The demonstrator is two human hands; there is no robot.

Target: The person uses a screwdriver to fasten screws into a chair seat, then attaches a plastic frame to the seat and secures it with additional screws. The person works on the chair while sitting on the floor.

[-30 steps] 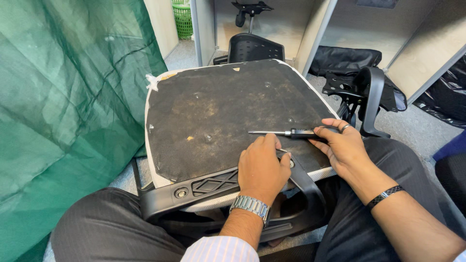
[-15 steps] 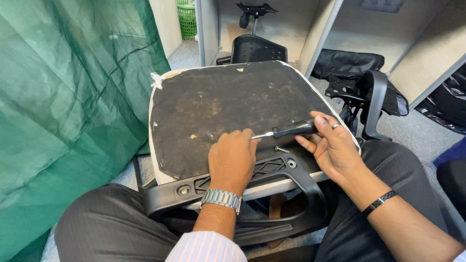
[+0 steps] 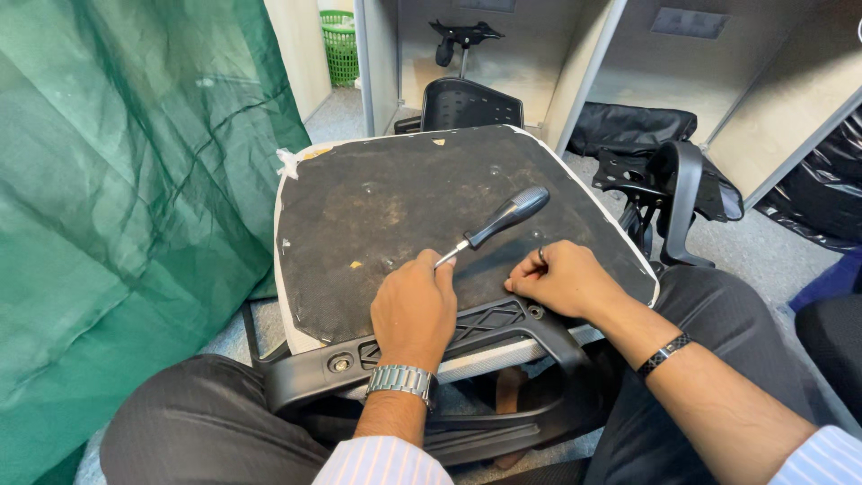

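Upturned office chair seat [image 3: 386, 207] lies across the person's lap, black underside up, white fabric edge showing around the rim.

Left hand [image 3: 415, 305] is closed on the metal shank of a black-handled screwdriver [image 3: 494, 220], pinched near the tip. The handle sticks up and to the far right, free. The tip meets the seat underside just beyond the fingers; cannot tell if it sits in a screw head.

Right hand [image 3: 564, 280] is curled, holds nothing visible, fingertips pressing the near right edge of the seat, just beyond the black plastic bracket [image 3: 467, 337].

My read for doing this step well:
- Keep the left pinch low to steer the tip.
- Set the shank squarer to the surface; as tilted now, it looks likely to skid.
- Right hand is better on the handle for torque, with the seat braced on the thighs.

Green tarp [image 3: 117, 207] on the left, another office chair [image 3: 673, 189] at far right.
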